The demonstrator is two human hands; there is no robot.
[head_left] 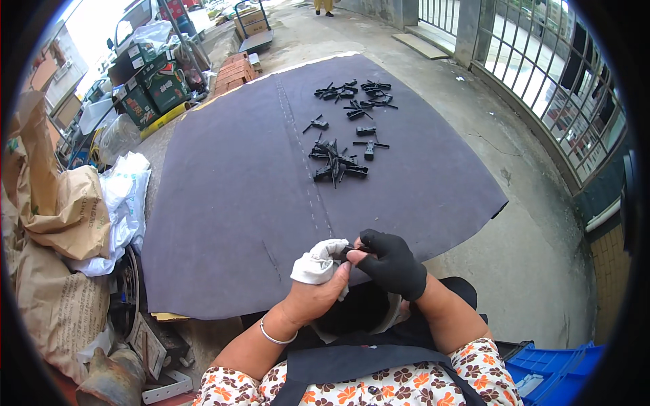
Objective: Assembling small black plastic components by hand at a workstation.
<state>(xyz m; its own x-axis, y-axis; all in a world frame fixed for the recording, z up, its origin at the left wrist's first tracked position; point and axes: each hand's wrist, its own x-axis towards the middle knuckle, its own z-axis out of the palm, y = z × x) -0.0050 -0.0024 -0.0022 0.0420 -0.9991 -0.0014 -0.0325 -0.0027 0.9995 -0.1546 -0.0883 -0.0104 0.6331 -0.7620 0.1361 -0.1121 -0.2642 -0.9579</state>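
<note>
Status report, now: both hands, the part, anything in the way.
Left hand bare, gripping white cloth. Right hand, black glove, pinching small black part against the cloth. Black parts pile on dark mat ahead, nothing between.

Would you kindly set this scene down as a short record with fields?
Setting: outdoors, concrete ground by a metal fence
Work surface: dark mat spread on the ground
Left hand: bare, holds a white cloth
Right hand: in a black glove, pinches a small black part against the cloth
On the mat: black parts in loose clusters at the far side
At the left: brown paper sacks
At the lower right: blue crate
</note>
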